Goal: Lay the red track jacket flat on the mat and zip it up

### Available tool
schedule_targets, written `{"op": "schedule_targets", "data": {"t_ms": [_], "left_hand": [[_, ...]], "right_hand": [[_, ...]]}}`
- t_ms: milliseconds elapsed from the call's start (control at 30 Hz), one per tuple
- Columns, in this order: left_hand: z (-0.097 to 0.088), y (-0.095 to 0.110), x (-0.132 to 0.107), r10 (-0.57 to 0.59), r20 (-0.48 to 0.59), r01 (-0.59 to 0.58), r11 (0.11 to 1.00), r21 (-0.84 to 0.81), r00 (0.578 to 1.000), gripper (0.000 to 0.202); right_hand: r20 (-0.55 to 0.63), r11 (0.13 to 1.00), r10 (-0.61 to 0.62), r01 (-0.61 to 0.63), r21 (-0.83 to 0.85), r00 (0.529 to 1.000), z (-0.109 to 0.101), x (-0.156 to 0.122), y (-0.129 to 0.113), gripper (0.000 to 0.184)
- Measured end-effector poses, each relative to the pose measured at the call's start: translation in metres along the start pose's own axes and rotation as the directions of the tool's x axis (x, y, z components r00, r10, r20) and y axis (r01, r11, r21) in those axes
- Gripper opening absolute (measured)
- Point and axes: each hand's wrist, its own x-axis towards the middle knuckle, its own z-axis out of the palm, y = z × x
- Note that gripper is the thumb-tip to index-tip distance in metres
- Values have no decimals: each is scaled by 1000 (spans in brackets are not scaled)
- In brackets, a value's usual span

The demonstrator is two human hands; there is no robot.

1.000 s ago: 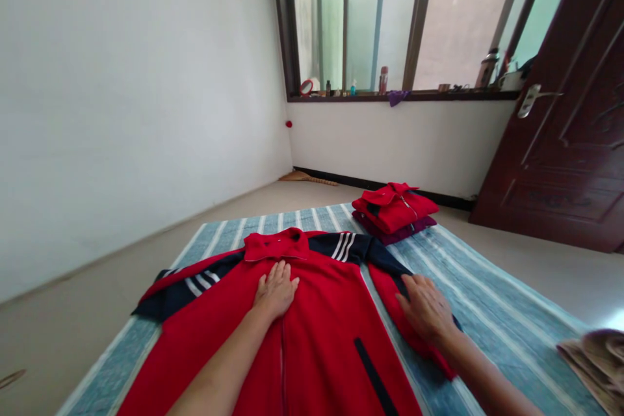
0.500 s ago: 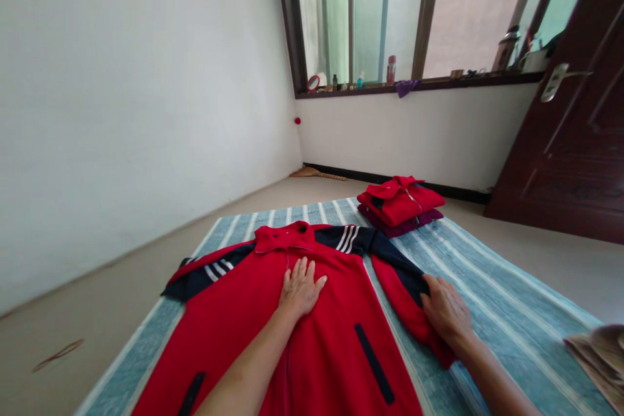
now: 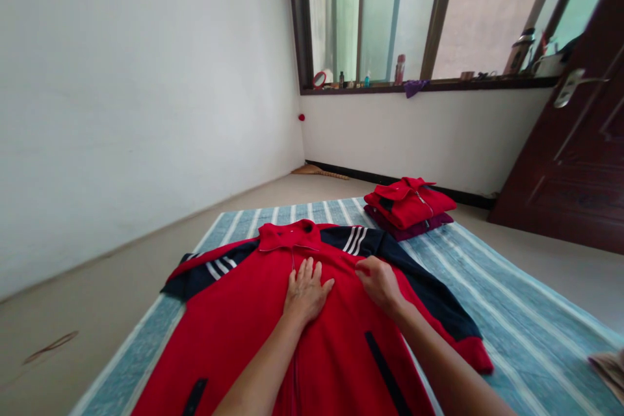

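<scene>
A red zip-up jacket with navy sleeves and white stripes lies front side up, its collar away from me. My left hand rests flat on its chest beside the zipper, fingers stretched out. At the chest edge near the right-hand armpit, my right hand has its fingers curled, seemingly pinching the fabric; the fingertips are partly hidden. The right-hand sleeve reaches out diagonally past my right forearm, its red cuff on the striped sheet.
A blue-and-white striped sheet lies under the jacket. Folded red and maroon garments are stacked at its far right corner. A brown cloth item shows at the right edge. Behind stand a windowsill with bottles and a dark red door.
My right hand has left the lower sleeve and moved left and away from me to the jacket's chest edge. The sleeve now lies straighter and farther right. My left hand stays on the chest.
</scene>
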Motion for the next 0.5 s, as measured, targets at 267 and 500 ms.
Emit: {"op": "schedule_targets", "data": {"t_ms": [267, 500], "left_hand": [[7, -1, -1, 10, -77, -12, 1000, -18, 997, 61], [9, -1, -1, 9, -98, -13, 999, -41, 995, 61]], "right_hand": [[-19, 990, 69, -71, -122, 997, 45, 48, -26, 19], [-22, 981, 57, -60, -186, 998, 58, 49, -20, 23]]}}
